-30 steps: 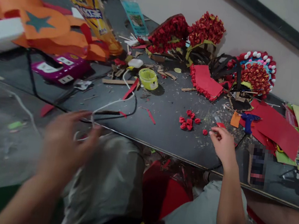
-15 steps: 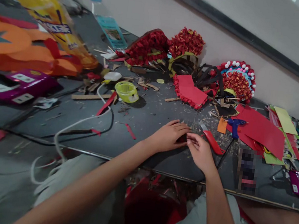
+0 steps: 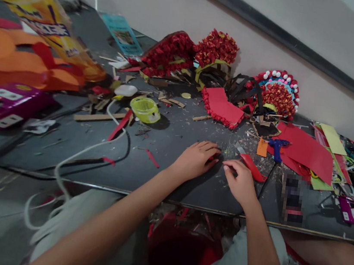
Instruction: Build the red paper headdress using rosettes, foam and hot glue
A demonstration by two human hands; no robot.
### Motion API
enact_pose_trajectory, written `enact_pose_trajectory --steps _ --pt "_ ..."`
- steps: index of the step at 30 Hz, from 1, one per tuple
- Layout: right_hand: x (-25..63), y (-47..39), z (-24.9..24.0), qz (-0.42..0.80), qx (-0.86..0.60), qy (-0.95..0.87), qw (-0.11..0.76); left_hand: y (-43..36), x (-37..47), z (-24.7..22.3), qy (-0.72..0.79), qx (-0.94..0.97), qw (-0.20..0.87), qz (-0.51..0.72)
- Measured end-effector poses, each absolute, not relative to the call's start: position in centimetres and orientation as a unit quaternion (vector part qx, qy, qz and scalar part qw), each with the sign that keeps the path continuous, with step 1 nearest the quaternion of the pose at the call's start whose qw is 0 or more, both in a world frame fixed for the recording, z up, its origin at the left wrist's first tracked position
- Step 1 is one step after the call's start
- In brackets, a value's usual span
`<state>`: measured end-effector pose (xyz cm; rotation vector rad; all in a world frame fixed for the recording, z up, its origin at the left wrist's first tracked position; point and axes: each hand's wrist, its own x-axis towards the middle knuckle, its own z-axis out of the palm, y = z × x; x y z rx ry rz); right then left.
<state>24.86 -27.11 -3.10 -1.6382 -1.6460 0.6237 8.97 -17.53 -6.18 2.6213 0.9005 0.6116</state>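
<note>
Two-handed, hovered low at the table (image 3: 171, 136): held the right hand (image 3: 240, 182) with fingertips slightly parted, seemingly empty; cupped the left hand (image 3: 194, 161) over red paper (image 3: 212, 157), couldn't tell how firmly. Needed light pressure, clear of the red cutter (image 3: 253, 168) beyond.

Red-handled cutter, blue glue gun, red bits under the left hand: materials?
Cutter: probably plastic handle, smooth with slight sheen; pale grey blade, likely metal.
Glue gun: likely plastic, uniform blue, moulded-looking shape.
Red bits under the left hand: matte, perhaps paper; mostly hidden, so unsure.
</note>
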Motion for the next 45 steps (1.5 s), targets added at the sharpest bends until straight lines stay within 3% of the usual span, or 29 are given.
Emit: enact_pose_trajectory --steps 12,24,36,41,45 --pt "23.9 -27.4 -3.6 0.224 -0.63 -0.668 0.328 -17.0 9.2 -6.3 0.294 0.924 0.138 0.204" --pt "23.7 -27.5 -3.6 0.207 -0.631 -0.679 0.313 -17.3 9.0 -5.4 0.367 0.896 0.143 0.205" --pt "24.2 -27.6 -3.5 0.174 -0.659 -0.677 0.28 -17.3 8.8 -5.4 0.35 0.886 0.19 0.239" --pt "26.0 -27.2 -2.2 0.148 -0.698 -0.61 0.345 -16.9 8.2 -5.0 0.391 0.859 0.205 0.258" --pt "24.6 -29.7 0.8 0.235 -0.587 -0.615 0.471 -16.9 8.4 -5.1 0.408 0.845 0.212 0.271"
